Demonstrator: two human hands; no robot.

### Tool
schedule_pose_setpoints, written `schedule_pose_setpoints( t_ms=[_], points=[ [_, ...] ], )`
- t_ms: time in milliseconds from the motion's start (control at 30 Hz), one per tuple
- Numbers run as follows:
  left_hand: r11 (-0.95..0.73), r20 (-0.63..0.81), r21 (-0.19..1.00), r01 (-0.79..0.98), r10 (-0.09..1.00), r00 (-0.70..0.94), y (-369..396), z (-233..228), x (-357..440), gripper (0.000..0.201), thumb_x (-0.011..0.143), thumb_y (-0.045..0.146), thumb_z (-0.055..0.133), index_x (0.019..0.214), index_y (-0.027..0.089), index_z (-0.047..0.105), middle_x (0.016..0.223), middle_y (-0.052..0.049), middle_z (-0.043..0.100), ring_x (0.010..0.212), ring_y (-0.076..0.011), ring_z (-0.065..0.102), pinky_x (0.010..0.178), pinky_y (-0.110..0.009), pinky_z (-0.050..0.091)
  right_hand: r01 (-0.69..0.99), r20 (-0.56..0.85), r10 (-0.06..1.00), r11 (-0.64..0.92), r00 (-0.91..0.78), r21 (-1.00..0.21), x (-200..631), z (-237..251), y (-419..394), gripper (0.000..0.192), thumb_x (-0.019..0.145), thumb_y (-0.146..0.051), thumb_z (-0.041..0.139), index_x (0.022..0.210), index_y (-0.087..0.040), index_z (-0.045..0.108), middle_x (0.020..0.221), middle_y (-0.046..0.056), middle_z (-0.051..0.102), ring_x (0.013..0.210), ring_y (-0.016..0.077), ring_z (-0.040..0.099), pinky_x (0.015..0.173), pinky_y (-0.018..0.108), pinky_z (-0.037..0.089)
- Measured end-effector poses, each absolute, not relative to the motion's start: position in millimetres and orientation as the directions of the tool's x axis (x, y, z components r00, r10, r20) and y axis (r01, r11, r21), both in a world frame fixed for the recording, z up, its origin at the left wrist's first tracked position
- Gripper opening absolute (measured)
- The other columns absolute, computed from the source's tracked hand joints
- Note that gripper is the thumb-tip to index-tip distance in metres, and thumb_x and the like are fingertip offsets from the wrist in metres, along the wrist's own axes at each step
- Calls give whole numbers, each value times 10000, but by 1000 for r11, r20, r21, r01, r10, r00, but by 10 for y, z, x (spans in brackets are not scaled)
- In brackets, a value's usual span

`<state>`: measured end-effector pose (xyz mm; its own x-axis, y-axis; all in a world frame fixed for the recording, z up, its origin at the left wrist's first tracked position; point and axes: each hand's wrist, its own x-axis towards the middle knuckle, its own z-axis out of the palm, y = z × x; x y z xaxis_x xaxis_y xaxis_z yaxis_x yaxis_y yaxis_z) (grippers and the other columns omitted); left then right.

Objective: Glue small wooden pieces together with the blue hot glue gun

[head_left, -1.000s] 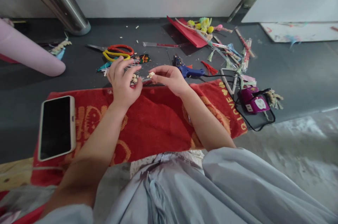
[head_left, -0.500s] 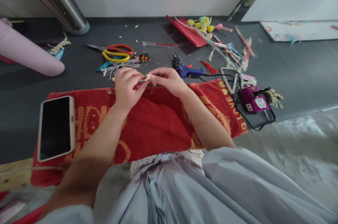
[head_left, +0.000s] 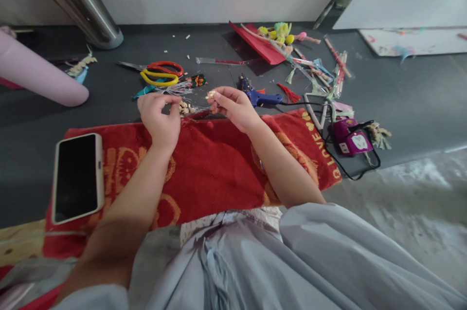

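Note:
My right hand is closed in a pinch on a small cream-coloured cluster of bits, held just above the far edge of the red towel. My left hand is apart from it, to the left, fingers curled and thumb near the index finger. Whether anything is between those fingertips is too small to tell. Beside them lies a little pile of beige pieces. White plastic strands and orange-and-yellow-handled scissors lie beyond my left hand. A blue glue gun rests right of my right hand.
A phone lies on the towel's left end. Right, a purple box sits with a looped black cord. Red paper, pompoms and wrapped sticks are at the back. A pink cylinder juts in from the left.
My hands were together at the cream piece and have moved apart. The left went left to the beige pile, which now shows; the right keeps the piece, slightly raised.

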<state>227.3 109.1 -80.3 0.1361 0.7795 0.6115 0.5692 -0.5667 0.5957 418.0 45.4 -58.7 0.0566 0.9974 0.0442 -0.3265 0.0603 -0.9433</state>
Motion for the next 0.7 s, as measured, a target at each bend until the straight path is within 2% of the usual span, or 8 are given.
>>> schedule_pose_setpoints(
  t_ms=[167, 300, 433, 500, 700],
  points=[
    [-604, 656, 514, 610, 734, 174, 1035, -807, 2299, 320, 799, 229, 641, 1103, 326, 669, 1236, -83, 599, 1254, -330, 466, 1074, -587, 337, -282, 54, 993, 81, 105, -956, 4190, -578, 463, 461, 683, -575, 761, 878, -188, 603, 795, -32, 631, 636, 39, 543, 653, 185, 505],
    [-618, 637, 522, 588, 741, 214, 963, -748, 2320, 195, 831, 258, 616, 981, 351, 700, 1233, -63, 603, 1338, -344, 392, 1122, -624, 251, -226, 103, 990, 122, 95, -966, 4189, -593, 471, 486, 679, -597, 752, 896, -189, 602, 816, -22, 629, 643, 47, 549, 656, 195, 514],
    [-649, 628, 526, 550, 732, 263, 886, -634, 2343, 364, 821, 280, 619, 1181, 328, 632, 1344, -81, 538, 1376, -335, 365, 1156, -574, 238, -98, 168, 982, 176, 84, -979, 4176, -597, 466, 486, 697, -588, 740, 939, -186, 614, 830, -10, 631, 679, 63, 571, 694, 214, 527],
    [-686, 638, 501, 527, 705, 310, 853, -594, 2364, 373, 828, 326, 616, 1200, 311, 620, 1320, -86, 559, 1342, -329, 408, 1148, -557, 261, -52, 187, 979, 192, 80, -980, 4166, -595, 459, 495, 690, -587, 743, 949, -184, 620, 841, -1, 642, 706, 75, 586, 728, 230, 533],
    [-766, 678, 398, 504, 616, 401, 823, -579, 2400, 189, 839, 374, 618, 995, 323, 713, 1076, -54, 669, 1172, -292, 546, 1054, -524, 370, 22, 222, 973, 221, 62, -975, 4120, -596, 427, 484, 699, -580, 730, 944, -173, 641, 883, 28, 672, 781, 107, 619, 767, 265, 538]
  ],
)
